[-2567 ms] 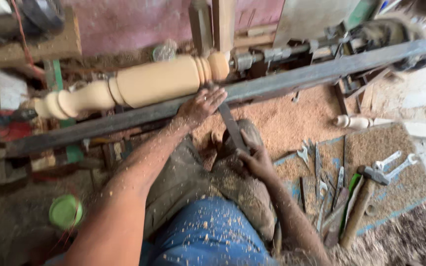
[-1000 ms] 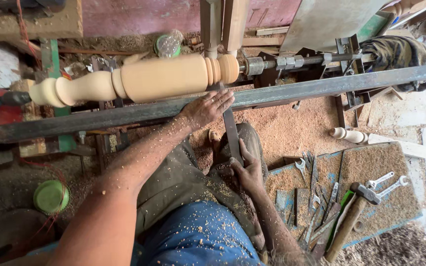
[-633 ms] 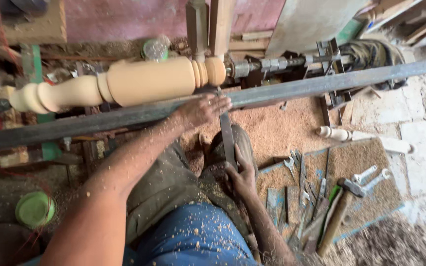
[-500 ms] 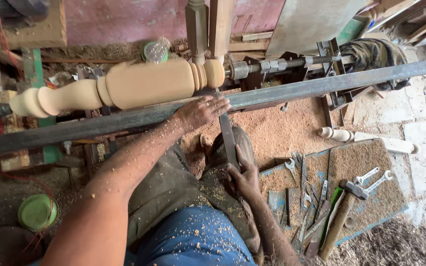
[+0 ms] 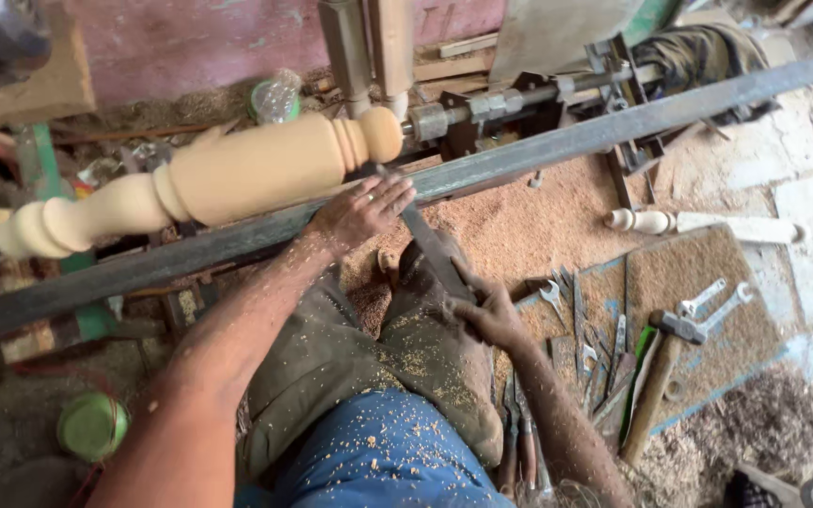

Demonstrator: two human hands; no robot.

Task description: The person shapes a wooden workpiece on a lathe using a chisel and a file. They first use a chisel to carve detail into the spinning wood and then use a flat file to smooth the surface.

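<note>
A pale turned wooden spindle (image 5: 209, 179) is mounted lengthwise on a lathe, above a long grey metal tool-rest bar (image 5: 538, 150). My left hand (image 5: 361, 209) lies on the bar and presses down the flat metal chisel (image 5: 425, 240), whose tip reaches the spindle's rounded right end. My right hand (image 5: 486, 310) grips the chisel's lower end near my knee. Sawdust covers both forearms and my trousers.
The lathe's metal shaft and headstock (image 5: 519, 99) sit right of the spindle. A mat (image 5: 698, 273) at the right carries wrenches, chisels and a hammer (image 5: 656, 376). A small turned wooden piece (image 5: 698, 224) lies on the sawdust. A green lid (image 5: 92, 425) rests lower left.
The view shifted slightly; both hands keep holding the chisel against the spindle's right end, with little movement.
</note>
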